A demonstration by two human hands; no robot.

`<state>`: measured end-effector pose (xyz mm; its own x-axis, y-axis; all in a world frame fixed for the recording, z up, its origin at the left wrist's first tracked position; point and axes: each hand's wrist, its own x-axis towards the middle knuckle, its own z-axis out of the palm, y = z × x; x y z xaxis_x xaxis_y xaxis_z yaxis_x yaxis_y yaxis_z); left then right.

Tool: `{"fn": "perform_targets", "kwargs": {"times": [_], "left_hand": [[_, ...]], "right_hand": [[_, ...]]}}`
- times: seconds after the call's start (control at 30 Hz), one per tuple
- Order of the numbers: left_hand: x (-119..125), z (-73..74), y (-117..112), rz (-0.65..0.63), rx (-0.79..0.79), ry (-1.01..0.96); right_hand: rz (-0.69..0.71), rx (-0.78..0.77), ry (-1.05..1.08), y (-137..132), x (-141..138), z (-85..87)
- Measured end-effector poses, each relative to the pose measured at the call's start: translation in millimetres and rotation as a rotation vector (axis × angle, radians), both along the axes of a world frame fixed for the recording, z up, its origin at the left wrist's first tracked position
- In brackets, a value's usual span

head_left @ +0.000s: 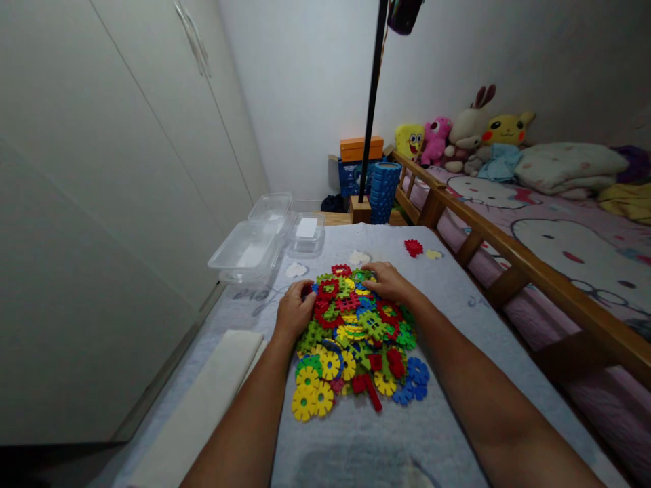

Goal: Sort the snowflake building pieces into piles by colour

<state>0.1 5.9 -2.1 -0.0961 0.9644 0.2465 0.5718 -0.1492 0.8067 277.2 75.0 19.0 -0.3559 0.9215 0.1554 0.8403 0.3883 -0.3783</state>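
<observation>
The person's bare forearms came in from the near edge, one on each side of a tabletop covered with pale blue-grey patterned cloth (350, 444). A long, flat white item, perhaps folded, (211, 386) lay beside the left forearm, off to the side where it left room for the pieces.

Between the forearms sat the heap of red, yellow, green and blue flat plastic interlocking pieces (350, 325), near the middle of the tabletop, seemingly placed there so both arms could reach it equally. Yellow notched discs (305, 401) spilled at its near left, blue ones (418, 371) at its near right, on the side the arms left open.

The left hand (295, 308) rested against the heap's far left flank, fingers curved and thumb set apart; the right hand (387, 281) reached over the far right edge, wrist bent inward, fingers bent loosely over the pieces. Both hands looked partly open and cupped, a pose that would likely hem in loose pieces; whether either gripped one could not be told.

Beyond, a red toothed piece (413, 247) lay apart at the far right, while clear plastic containers (244, 247) stood at the far left, out of the hands' way. Farther off were a blue textured cylinder (385, 193) and a black upright pole (373, 102).
</observation>
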Motion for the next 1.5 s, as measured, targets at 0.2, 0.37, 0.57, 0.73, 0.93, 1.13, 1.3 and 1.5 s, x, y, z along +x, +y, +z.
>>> {"fn": "perform_targets", "kwargs": {"times": [0.2, 0.37, 0.57, 0.73, 0.93, 1.13, 1.3, 1.5], "left_hand": [[0, 1.6, 0, -0.002, -0.008, 0.007], [0, 1.5, 0, -0.010, -0.006, 0.015], [0, 0.9, 0, -0.014, -0.005, 0.023], [0, 0.3, 0, -0.002, -0.005, 0.019], [1, 0.2, 0, 0.003, 0.004, 0.001], [1, 3.3, -1, 0.001, -0.006, 0.003], [1, 2.2, 0, 0.004, -0.010, 0.018], [2, 2.4, 0, 0.017, 0.002, 0.015]], "right_hand": [[0.026, 0.037, 0.041, 5, 2, -4.5], [-0.016, 0.084, 0.133, 8, 9, -2.8], [-0.214, 0.116, 0.320, 13, 24, -7.6], [-0.346, 0.163, 0.344, 28, 28, -17.9], [-0.425, 0.254, 0.325, 62, 16, -13.9], [-0.497, 0.068, 0.129, 65, 2, -22.7], [-0.384, 0.039, 0.079, 55, 9, -28.8], [-0.319, 0.019, 0.049, 58, 9, -26.7]]}}
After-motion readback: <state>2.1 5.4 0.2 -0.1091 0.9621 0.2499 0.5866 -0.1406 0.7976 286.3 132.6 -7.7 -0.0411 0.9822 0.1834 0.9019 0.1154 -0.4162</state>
